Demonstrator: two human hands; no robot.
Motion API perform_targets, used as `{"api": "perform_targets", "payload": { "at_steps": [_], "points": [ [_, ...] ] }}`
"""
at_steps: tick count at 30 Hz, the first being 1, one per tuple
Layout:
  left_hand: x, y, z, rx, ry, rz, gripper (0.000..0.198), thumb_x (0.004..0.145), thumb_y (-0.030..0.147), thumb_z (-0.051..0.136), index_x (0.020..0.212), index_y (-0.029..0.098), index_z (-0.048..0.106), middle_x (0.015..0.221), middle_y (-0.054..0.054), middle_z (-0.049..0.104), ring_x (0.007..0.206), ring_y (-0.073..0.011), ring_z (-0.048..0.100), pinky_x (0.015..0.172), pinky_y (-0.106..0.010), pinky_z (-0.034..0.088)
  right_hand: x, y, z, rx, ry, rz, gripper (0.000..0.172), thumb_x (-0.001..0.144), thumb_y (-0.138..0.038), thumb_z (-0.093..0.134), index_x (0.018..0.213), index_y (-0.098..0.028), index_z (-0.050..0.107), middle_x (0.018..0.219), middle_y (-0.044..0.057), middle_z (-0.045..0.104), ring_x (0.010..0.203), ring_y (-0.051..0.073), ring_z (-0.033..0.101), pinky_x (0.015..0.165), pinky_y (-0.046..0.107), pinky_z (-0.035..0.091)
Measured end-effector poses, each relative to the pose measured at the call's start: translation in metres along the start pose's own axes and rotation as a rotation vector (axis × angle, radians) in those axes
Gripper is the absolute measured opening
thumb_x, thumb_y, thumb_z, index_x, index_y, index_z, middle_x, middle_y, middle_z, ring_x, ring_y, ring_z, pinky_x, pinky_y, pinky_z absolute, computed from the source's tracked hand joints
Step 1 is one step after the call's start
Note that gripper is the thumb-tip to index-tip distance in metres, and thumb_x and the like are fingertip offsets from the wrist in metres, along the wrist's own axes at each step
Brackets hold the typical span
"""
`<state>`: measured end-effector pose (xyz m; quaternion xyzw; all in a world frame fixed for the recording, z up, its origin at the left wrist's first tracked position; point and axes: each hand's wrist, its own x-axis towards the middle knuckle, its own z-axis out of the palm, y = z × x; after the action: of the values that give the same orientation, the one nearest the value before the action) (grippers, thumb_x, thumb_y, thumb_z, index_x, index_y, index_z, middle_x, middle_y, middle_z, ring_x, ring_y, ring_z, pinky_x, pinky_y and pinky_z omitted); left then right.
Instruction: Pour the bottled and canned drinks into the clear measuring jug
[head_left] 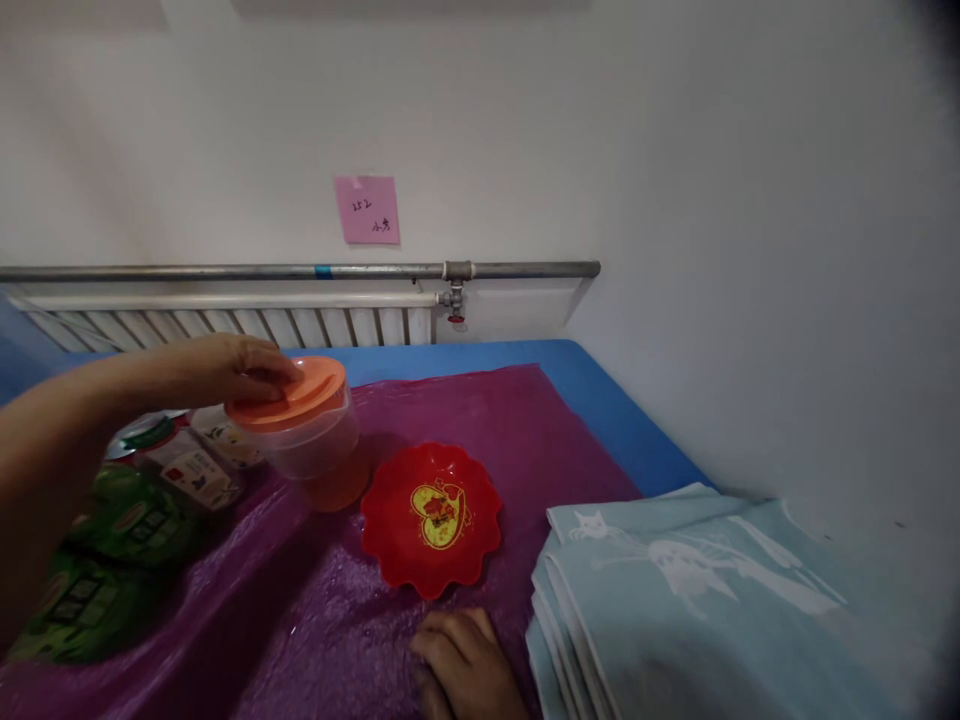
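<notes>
My left hand (240, 368) lies on the orange lid (289, 392) of the jug (315, 440), fingers curled over its top and gripping it. The jug stands on the purple sheet (465, 420), toward the far left side, just beside the red plate (431, 517), and it has some orange liquid at the bottom. My right hand (465, 665) rests flat and loose on the sheet at the near edge, holding nothing, close to the folded towels (675, 590).

I think I must press straight down and keep the jug upright, because it looks a little tilted and the liquid may spill. The sheet looks slippery, so I should not push sideways toward the green packets (112, 540) on the left. The right hand could steady the body of the jug.
</notes>
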<state>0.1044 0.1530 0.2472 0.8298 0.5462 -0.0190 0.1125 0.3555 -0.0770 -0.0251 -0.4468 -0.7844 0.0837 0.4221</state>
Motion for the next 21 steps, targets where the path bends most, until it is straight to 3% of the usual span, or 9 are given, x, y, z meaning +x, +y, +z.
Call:
{"api": "perform_targets", "payload": {
  "at_steps": [3, 11, 16, 21],
  "points": [
    [0.003, -0.005, 0.004, -0.056, -0.049, -0.031, 0.065, 0.061, 0.057, 0.043, 0.104, 0.018, 0.072, 0.112, -0.006, 0.07, 0.103, -0.0234, 0.063, 0.089, -0.029, 0.05, -0.001, 0.0, 0.0, 0.013, -0.022, 0.039, 0.036, 0.075, -0.003, 0.055, 0.103, -0.024, 0.06, 0.095, 0.002, 0.071, 0.084, 0.017, 0.064, 0.077, 0.029, 0.048],
    [0.005, -0.012, 0.006, 0.083, 0.014, 0.037, 0.061, 0.068, 0.058, 0.039, 0.104, 0.023, 0.074, 0.111, -0.002, 0.07, 0.1, -0.0199, 0.062, 0.089, -0.026, 0.045, 0.001, -0.001, -0.003, 0.025, -0.057, 0.047, 0.039, 0.073, -0.001, 0.057, 0.105, -0.023, 0.06, 0.097, 0.002, 0.071, 0.082, 0.017, 0.063, 0.074, 0.028, 0.048],
    [0.002, -0.007, 0.005, 0.103, 0.013, 0.073, 0.059, 0.07, 0.055, 0.038, 0.104, 0.024, 0.074, 0.114, -0.003, 0.069, 0.107, -0.0215, 0.06, 0.096, -0.03, 0.044, 0.005, -0.002, -0.006, 0.04, -0.048, 0.04, 0.034, 0.077, -0.002, 0.055, 0.104, -0.022, 0.061, 0.096, 0.002, 0.071, 0.082, 0.017, 0.063, 0.075, 0.028, 0.049],
    [0.005, -0.018, 0.006, 0.067, 0.053, 0.141, 0.057, 0.074, 0.057, 0.038, 0.105, 0.025, 0.074, 0.115, -0.005, 0.067, 0.104, -0.0207, 0.062, 0.092, -0.029, 0.047, 0.006, -0.001, -0.004, 0.042, -0.056, 0.04, 0.032, 0.079, -0.004, 0.055, 0.104, -0.023, 0.061, 0.095, 0.002, 0.071, 0.081, 0.017, 0.063, 0.075, 0.029, 0.049]
  ]
}}
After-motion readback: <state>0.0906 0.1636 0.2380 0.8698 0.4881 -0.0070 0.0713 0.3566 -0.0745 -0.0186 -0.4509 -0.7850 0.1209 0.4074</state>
